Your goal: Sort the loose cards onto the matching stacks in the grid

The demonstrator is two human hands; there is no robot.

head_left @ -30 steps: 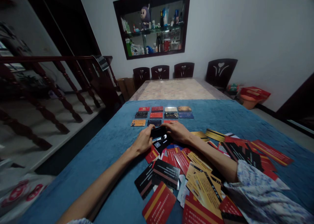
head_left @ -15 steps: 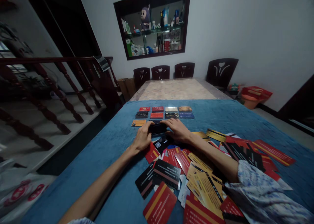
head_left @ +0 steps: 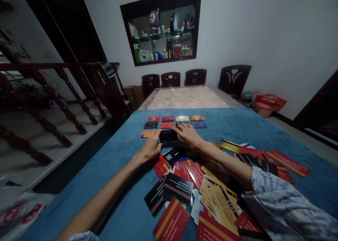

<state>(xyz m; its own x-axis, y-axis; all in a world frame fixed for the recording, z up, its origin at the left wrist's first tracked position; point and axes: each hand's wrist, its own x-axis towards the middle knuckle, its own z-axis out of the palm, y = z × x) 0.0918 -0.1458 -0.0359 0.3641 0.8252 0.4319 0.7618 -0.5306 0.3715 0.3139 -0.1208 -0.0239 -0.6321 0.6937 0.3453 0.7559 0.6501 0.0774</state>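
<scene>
A black card (head_left: 168, 136) is pinched by its two short ends, between my left hand (head_left: 152, 144) and my right hand (head_left: 188, 135). Whether it is one card or a small stack, I cannot tell. Just beyond my hands, cards lie in neat rows: an orange card (head_left: 146, 134) by my left fingers, a red card (head_left: 167, 125), a blue card (head_left: 199, 124) and several others. Under my wrists and nearer me spreads a loose heap, with a black card with a square code (head_left: 173, 156), gold cards (head_left: 220, 200) and a red striped card (head_left: 171, 220).
A blue cloth (head_left: 116, 170) covers the near part of the long table (head_left: 185, 97). Dark chairs (head_left: 235, 79) stand along its far end. To the left runs a wooden railing (head_left: 66, 117), with a white plastic bag (head_left: 23, 212) low in the corner.
The black card has tilted up a little, showing more of its face, with both hands still on its ends. The whole view has shifted slightly.
</scene>
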